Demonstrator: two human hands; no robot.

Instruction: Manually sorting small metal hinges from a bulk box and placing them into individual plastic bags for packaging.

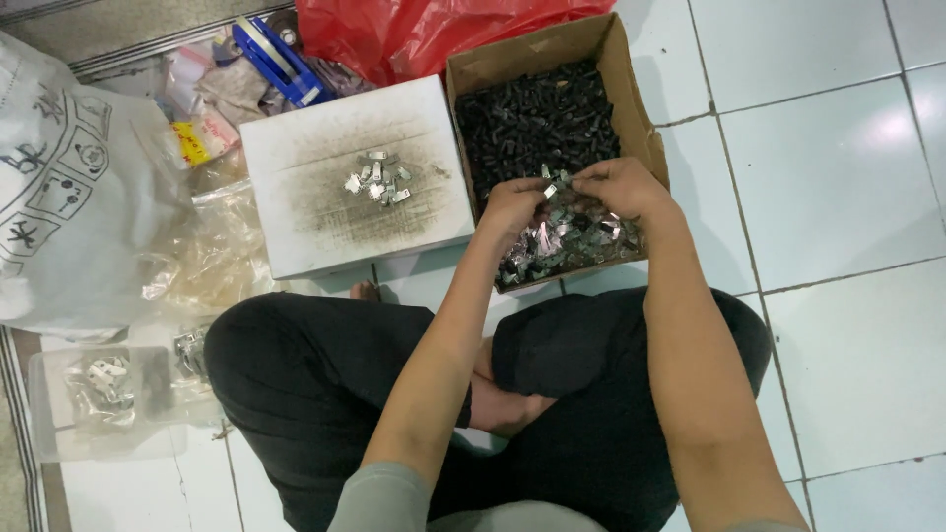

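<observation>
I sit cross-legged on a tiled floor. Both hands hover over an open cardboard box [631, 94] that holds several black screws at the far end and shiny metal clips [567, 241] at the near end. My left hand [512, 202] and my right hand [616, 187] meet above the clips, fingertips pinched together on a small silver metal piece [554, 182]. To the left, a white box lid [325, 236] with a dark smudge carries a small heap of finished silver pieces [377, 182].
A red plastic bag [424, 30] lies behind the boxes. A large white printed bag [69, 187] and crumpled clear plastic [212, 256] sit at the left. A clear tub [99, 399] with metal parts rests by my left knee. White tiles stretch to the right.
</observation>
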